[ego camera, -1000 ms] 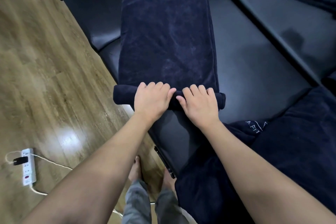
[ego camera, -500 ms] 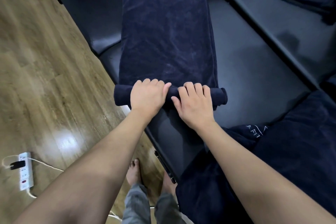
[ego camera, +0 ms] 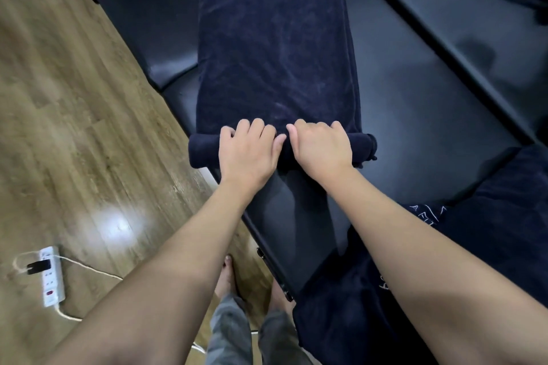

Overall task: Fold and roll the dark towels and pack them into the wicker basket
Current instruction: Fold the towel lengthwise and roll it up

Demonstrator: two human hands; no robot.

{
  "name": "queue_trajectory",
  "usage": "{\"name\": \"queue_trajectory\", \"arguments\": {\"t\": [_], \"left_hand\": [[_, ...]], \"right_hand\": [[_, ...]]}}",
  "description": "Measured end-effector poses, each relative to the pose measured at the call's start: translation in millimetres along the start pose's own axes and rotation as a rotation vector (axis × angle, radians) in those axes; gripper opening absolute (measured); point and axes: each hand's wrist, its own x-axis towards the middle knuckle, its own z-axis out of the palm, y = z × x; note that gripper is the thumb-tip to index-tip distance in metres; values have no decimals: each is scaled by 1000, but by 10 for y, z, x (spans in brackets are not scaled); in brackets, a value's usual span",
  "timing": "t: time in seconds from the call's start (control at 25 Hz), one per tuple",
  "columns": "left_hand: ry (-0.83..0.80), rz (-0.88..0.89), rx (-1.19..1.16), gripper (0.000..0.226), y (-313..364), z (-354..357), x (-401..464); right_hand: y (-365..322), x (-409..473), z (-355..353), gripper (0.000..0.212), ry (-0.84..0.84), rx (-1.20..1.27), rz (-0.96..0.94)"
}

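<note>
Navy towel (ego camera: 272, 47) lies flat on the black padded bench (ego camera: 421, 115), its near end rolled up. Left hand (ego camera: 247, 154) and right hand (ego camera: 321, 148) sit side by side on the roll, fingers curled over it.

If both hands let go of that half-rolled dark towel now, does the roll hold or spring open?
Probably loosens: the towel is soft plush, and the rolled part is thin, with both the left hand and the right hand curled over it. Picked up, it would likely flop, since most of it lies flat and unrolled. Unlikely to slide, though the black padded surface looks smooth.
</note>
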Motion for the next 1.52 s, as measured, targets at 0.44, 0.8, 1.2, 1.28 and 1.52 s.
{"name": "queue_trajectory", "arguments": {"t": [0.44, 0.8, 1.2, 1.28, 1.52], "left_hand": [[-338, -57, -121, 49, -69, -95, 465], [-255, -9, -84, 41, -157, -29, 469], [-214, 50, -101, 33, -167, -74, 403], [-204, 51, -89, 32, -147, -63, 303], [-351, 76, -55, 45, -188, -10, 733]], "right_hand": [[102, -62, -5, 39, 102, -36, -14], [101, 70, 4, 34, 21, 18, 23], [56, 279, 46, 38, 23, -47, 7], [54, 344, 37, 40, -28, -30, 21], [67, 63, 18, 36, 51, -9, -13]]}}
